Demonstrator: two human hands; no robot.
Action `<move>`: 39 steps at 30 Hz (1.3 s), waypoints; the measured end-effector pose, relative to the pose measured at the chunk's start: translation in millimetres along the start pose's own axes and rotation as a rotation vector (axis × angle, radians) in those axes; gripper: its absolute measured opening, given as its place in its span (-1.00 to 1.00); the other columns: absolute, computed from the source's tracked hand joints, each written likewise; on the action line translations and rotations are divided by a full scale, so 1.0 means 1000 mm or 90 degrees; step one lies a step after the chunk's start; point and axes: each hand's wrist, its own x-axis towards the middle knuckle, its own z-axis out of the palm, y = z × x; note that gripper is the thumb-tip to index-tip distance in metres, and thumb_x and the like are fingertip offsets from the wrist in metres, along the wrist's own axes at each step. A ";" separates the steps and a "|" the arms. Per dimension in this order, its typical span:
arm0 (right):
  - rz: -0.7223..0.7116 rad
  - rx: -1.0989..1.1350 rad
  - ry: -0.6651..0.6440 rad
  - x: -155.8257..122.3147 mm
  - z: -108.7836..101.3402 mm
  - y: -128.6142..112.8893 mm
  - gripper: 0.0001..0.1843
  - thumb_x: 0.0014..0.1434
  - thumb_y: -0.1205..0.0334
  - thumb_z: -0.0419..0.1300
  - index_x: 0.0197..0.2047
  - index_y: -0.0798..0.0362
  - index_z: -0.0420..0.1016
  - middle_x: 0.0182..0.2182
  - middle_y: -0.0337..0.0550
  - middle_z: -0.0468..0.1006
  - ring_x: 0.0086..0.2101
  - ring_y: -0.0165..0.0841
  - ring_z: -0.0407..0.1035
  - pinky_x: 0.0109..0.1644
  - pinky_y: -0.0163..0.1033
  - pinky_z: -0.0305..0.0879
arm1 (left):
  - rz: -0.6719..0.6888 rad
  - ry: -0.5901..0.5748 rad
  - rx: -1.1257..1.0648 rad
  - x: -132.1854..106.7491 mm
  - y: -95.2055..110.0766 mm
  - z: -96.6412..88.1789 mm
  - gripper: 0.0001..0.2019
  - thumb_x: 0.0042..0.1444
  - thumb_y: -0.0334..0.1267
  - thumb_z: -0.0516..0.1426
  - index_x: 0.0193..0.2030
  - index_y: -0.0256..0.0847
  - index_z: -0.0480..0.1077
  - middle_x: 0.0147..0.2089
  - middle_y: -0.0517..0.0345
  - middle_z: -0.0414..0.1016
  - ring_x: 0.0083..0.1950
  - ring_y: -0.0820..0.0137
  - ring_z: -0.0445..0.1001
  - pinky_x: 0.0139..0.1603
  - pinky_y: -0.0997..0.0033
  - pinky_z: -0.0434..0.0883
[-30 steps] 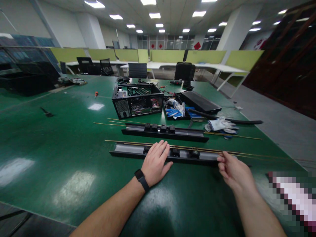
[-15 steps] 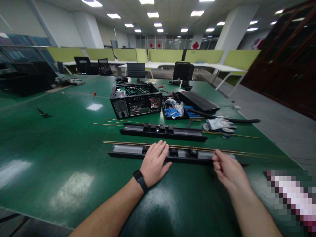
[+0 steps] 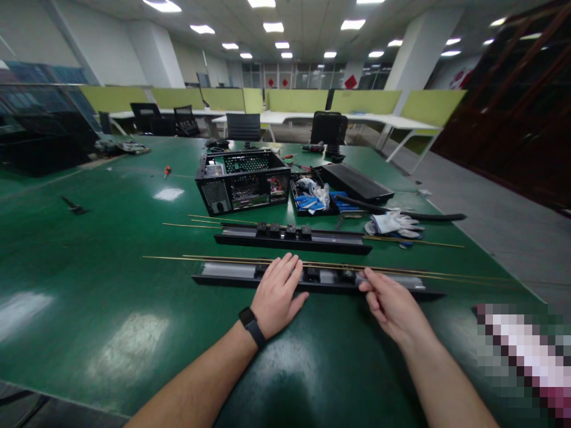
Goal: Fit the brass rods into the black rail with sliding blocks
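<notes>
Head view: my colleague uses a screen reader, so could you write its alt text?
A person's left hand lies over the nearer black channel while the right hand appears to pinch a thin golden rod running along it. Behind, on the green table, are a similar channel, an open computer case and work gloves.

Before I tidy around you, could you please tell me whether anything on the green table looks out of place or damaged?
One thin golden rod along the near black rail pokes farther left than the rod beside it, so their left ends look uneven. I see nothing spilled or visibly broken.
</notes>
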 end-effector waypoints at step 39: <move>0.011 0.026 0.018 0.001 0.002 0.000 -0.76 0.15 0.12 0.32 -0.28 0.12 0.43 -0.54 -0.16 0.52 -0.78 -0.59 0.09 -0.86 -0.52 -0.16 | 0.004 0.006 0.002 0.001 0.001 -0.002 -0.39 0.25 -0.17 0.11 0.39 -0.29 0.09 0.40 -0.15 0.19 0.46 0.13 0.06 0.43 -0.03 0.10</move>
